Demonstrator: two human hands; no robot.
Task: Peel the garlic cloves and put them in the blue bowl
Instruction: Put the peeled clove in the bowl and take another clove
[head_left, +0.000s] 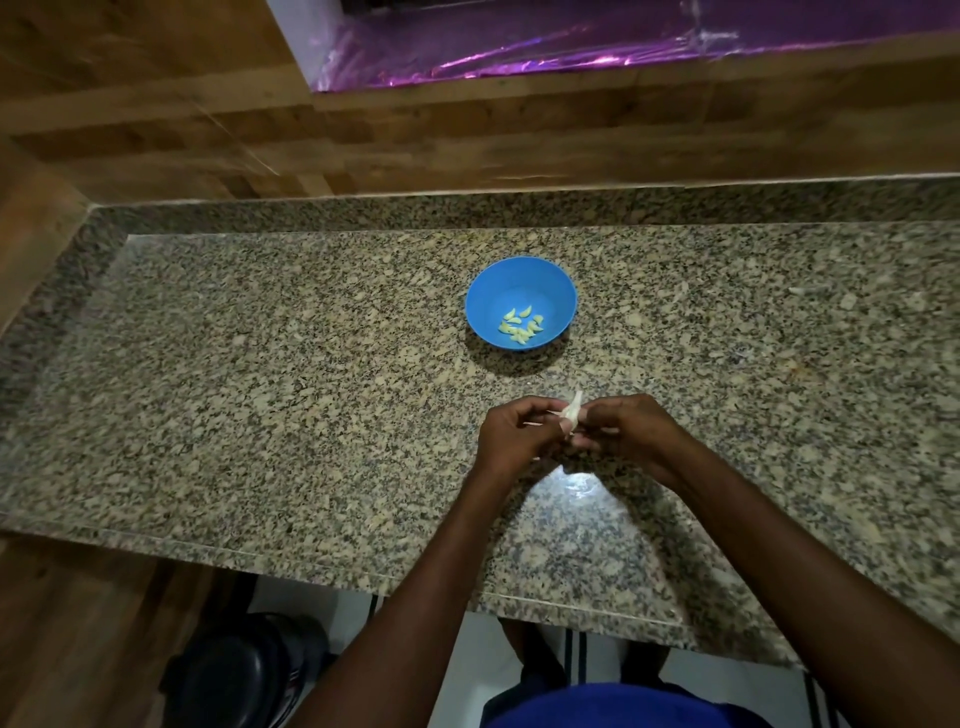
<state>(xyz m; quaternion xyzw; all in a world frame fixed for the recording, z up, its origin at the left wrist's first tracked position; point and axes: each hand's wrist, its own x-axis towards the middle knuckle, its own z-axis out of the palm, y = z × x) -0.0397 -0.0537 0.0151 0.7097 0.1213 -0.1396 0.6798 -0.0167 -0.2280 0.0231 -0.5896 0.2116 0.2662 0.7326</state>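
Observation:
A blue bowl (521, 270) stands on the granite counter (260, 374), with several peeled pale-yellow garlic cloves (520, 328) lying in its bottom. Nearer to me, just in front of the bowl, my left hand (511, 434) and my right hand (623, 428) meet above the counter. Both pinch one garlic clove (571, 408) between their fingertips; its white papery skin sticks up between them. Most of the clove is hidden by my fingers.
Small white bits of garlic skin (802, 290) lie on the counter at the right. A wooden wall (467, 140) runs behind the counter, with a purple-lit ledge (571, 57) above. A black round object (244, 670) sits on the floor at lower left.

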